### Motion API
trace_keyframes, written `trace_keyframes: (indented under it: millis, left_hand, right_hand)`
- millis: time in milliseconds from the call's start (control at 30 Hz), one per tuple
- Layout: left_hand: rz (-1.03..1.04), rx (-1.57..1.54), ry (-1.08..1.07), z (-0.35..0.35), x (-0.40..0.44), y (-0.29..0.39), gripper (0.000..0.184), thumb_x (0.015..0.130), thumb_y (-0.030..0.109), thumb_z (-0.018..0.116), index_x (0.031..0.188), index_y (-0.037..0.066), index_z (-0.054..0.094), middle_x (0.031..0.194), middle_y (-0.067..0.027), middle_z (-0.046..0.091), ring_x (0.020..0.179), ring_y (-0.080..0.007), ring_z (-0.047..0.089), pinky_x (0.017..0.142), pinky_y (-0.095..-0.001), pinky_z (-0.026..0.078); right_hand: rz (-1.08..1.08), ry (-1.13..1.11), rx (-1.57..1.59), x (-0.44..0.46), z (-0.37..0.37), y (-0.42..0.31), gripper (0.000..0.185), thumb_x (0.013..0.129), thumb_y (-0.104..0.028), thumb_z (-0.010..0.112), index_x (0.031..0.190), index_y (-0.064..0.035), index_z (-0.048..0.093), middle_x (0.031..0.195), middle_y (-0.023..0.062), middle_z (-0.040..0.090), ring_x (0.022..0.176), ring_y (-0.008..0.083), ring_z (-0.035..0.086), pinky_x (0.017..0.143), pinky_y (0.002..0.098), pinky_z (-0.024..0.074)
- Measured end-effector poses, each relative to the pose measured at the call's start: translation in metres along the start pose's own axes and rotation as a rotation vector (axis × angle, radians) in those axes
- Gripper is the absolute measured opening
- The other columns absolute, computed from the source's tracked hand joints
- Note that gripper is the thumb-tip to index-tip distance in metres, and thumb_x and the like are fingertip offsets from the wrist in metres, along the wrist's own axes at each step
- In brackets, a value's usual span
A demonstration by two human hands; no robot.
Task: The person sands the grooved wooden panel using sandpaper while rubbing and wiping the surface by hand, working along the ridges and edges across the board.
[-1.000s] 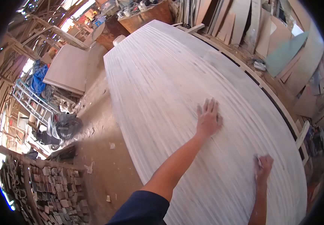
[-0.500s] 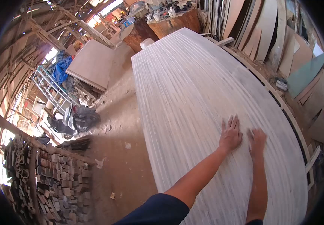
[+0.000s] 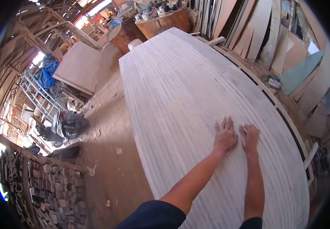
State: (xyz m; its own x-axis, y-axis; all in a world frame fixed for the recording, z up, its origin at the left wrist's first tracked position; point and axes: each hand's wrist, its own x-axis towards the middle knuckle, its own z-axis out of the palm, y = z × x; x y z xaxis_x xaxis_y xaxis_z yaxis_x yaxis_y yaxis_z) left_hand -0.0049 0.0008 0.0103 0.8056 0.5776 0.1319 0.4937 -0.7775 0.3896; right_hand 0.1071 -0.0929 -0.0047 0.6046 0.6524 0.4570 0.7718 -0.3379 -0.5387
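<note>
L hand (image 3: pixel 225 140) lies open on board (image 3: pixel 180 99), R hand (image 3: pixel 250 136) curled just beside, can't tell if gripping, so both work approx. one spot.

Looks matt, whitish and finely ridged on the panel (image 3: pixel 180 95) beneath the left hand (image 3: pixel 226 140); shows rough wood in the stacked blocks (image 3: pixel 60 187) well left of that hand, crumpled sheeting in the blue tarp (image 3: pixel 48 74) farther ahead

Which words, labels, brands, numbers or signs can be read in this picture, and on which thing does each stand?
None can be read.
Long pale streaked panel: no lettering shows.
Small white containers on the brown wooden block: too small to tell.
Black-and-silver motorbike: too blurred to tell.
</note>
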Motion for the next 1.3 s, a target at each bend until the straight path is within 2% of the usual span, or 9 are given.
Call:
trace_keyframes:
  millis: [200, 400, 533, 633, 700, 900, 1067, 1167, 1300]
  left_hand:
    - [0.026, 0.027, 0.058, 0.000, -0.001, 0.001, 0.067, 0.092, 0.028, 0.048, 0.145, -0.010, 0.035, 0.158, -0.0183, 0.027, 0.147, -0.0344, 0.022, 0.119, -0.0590, 0.013]
    - [0.021, 0.022, 0.082, 0.000, 0.000, 0.000, 0.064, 0.093, 0.027, 0.046, 0.144, -0.010, 0.036, 0.157, -0.0190, 0.029, 0.147, -0.0342, 0.024, 0.118, -0.0602, 0.013]
    - [0.003, -0.016, 0.088, -0.001, -0.003, 0.002, 0.063, 0.092, 0.025, 0.044, 0.144, -0.010, 0.036, 0.156, -0.0179, 0.031, 0.147, -0.0323, 0.024, 0.119, -0.0589, 0.012]
    - [0.008, 0.009, 0.035, 0.003, 0.001, 0.001, 0.065, 0.091, 0.027, 0.047, 0.145, -0.008, 0.038, 0.156, -0.0185, 0.031, 0.146, -0.0336, 0.027, 0.118, -0.0602, 0.012]
    - [-0.009, 0.016, 0.026, 0.010, 0.003, -0.001, 0.065, 0.090, 0.026, 0.046, 0.144, -0.008, 0.038, 0.156, -0.0175, 0.033, 0.146, -0.0319, 0.029, 0.118, -0.0602, 0.011]
    - [0.059, 0.143, 0.063, 0.010, 0.004, -0.004, 0.064, 0.092, 0.028, 0.045, 0.146, -0.006, 0.038, 0.152, -0.0192, 0.039, 0.145, -0.0326, 0.031, 0.119, -0.0578, 0.012]
    - [0.048, 0.162, 0.024, 0.015, 0.003, 0.001, 0.061, 0.096, 0.030, 0.041, 0.148, -0.001, 0.037, 0.159, -0.0116, 0.031, 0.148, -0.0291, 0.023, 0.120, -0.0554, 0.010]
    - [0.024, 0.160, 0.024, 0.014, 0.006, 0.002, 0.061, 0.096, 0.029, 0.039, 0.149, -0.001, 0.035, 0.160, -0.0108, 0.028, 0.149, -0.0285, 0.021, 0.120, -0.0554, 0.009]
    - [0.033, 0.148, 0.039, 0.017, 0.003, -0.001, 0.060, 0.097, 0.030, 0.039, 0.149, 0.000, 0.035, 0.160, -0.0104, 0.027, 0.149, -0.0276, 0.021, 0.119, -0.0570, 0.009]
  right_hand:
    - [0.003, 0.115, -0.101, -0.074, -0.053, 0.022, 0.010, 0.082, -0.012, 0.071, 0.086, -0.0047, 0.065, 0.085, 0.0105, 0.058, 0.087, 0.0316, 0.055, 0.082, 0.0422, 0.0388]
    - [0.263, 0.010, -0.165, -0.145, -0.128, 0.023, 0.017, 0.080, -0.005, 0.076, 0.086, -0.0006, 0.060, 0.086, 0.0134, 0.054, 0.084, 0.0349, 0.050, 0.079, 0.0415, 0.0410]
    - [0.004, 0.163, -0.111, -0.068, -0.039, 0.017, 0.015, 0.081, -0.008, 0.075, 0.088, -0.0031, 0.062, 0.085, 0.0129, 0.056, 0.086, 0.0334, 0.053, 0.078, 0.0440, 0.0409]
    - [0.026, 0.065, -0.095, 0.002, 0.024, 0.007, 0.017, 0.089, -0.024, 0.065, 0.091, -0.0071, 0.068, 0.088, 0.0125, 0.062, 0.089, 0.0331, 0.058, 0.079, 0.0462, 0.0391]
    - [0.057, 0.041, -0.029, 0.014, 0.028, -0.001, 0.013, 0.084, -0.020, 0.068, 0.091, -0.0086, 0.069, 0.087, 0.0108, 0.061, 0.089, 0.0322, 0.058, 0.083, 0.0448, 0.0394]
    - [0.212, -0.038, -0.113, -0.119, -0.121, 0.023, 0.016, 0.076, -0.007, 0.075, 0.090, -0.0071, 0.070, 0.080, 0.0072, 0.056, 0.084, 0.0270, 0.057, 0.083, 0.0405, 0.0387]
    - [0.284, -0.007, -0.156, -0.213, -0.216, 0.047, 0.012, 0.076, -0.008, 0.078, 0.085, -0.0065, 0.070, 0.071, 0.0052, 0.050, 0.076, 0.0241, 0.050, 0.078, 0.0385, 0.0356]
    - [0.284, -0.040, -0.179, -0.195, -0.188, 0.049, 0.013, 0.078, -0.010, 0.078, 0.089, -0.0075, 0.070, 0.077, 0.0055, 0.054, 0.082, 0.0253, 0.052, 0.083, 0.0397, 0.0372]
    - [0.177, -0.036, -0.040, -0.082, -0.063, 0.020, 0.016, 0.078, -0.007, 0.071, 0.093, -0.0123, 0.070, 0.092, 0.0083, 0.058, 0.099, 0.0304, 0.056, 0.096, 0.0475, 0.0378]
